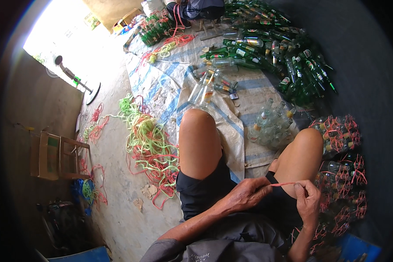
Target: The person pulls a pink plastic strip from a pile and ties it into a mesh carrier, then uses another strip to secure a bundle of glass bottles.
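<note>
A thin red plastic cord [284,184] is stretched between my two hands, above my lap on the right. My left hand [250,192] is closed around one end of it. Pinched between thumb and fingers, the other end sits in my right hand [308,196]. Just beyond my knees a cluster of clear glass bottles [271,124] stands upright on the sheet. By my right side are stacks of bottles tied with red cord [340,174].
A tangled heap of green and red cord [150,139] lies left of my knees. Green bottles [266,52] are piled on the striped sheet [161,94] farther off. Another person [201,9] sits at the back. A standing fan [76,78] and a wooden chair [67,155] are at the left.
</note>
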A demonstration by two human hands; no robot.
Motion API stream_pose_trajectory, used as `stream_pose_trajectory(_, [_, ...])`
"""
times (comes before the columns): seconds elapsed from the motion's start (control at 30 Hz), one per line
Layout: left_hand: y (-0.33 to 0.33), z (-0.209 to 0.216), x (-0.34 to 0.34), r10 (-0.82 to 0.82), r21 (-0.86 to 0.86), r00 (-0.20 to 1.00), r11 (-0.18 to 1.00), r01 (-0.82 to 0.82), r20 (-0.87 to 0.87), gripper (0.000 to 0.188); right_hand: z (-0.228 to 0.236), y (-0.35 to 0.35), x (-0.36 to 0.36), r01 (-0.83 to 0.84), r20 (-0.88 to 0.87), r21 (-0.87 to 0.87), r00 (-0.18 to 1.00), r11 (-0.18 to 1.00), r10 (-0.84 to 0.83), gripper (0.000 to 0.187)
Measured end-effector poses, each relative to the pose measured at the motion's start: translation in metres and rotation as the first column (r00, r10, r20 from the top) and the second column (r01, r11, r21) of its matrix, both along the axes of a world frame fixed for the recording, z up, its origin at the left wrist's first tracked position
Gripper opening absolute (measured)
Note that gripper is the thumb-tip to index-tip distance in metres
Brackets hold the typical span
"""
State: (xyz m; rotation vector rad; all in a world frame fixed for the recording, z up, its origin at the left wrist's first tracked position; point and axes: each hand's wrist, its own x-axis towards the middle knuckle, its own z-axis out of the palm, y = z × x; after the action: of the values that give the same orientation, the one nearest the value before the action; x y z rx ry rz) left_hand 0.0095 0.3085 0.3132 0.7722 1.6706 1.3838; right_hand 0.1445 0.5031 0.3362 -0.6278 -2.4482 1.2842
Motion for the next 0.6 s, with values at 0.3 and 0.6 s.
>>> stream_pose_trajectory(0.3, [0.0003, -0.0045, 0.0002, 0.0, 0.011, 1.0, 1.0, 0.0, 0.025, 0.03, -0.0001, 0.0, -0.0009, 0.001, 0.006, -0.002, 1.0, 1.0, -0.001, 0.015])
stream_pose_trajectory(0.6, [-0.0008, -0.0041, 0.0001, -0.005, 0.0, 0.999, 1.0, 0.005, 0.044, 0.031, 0.0017, -0.0006, -0.001, 0.003, 0.025, -0.001, 1.0, 1.0, -0.003, 0.015])
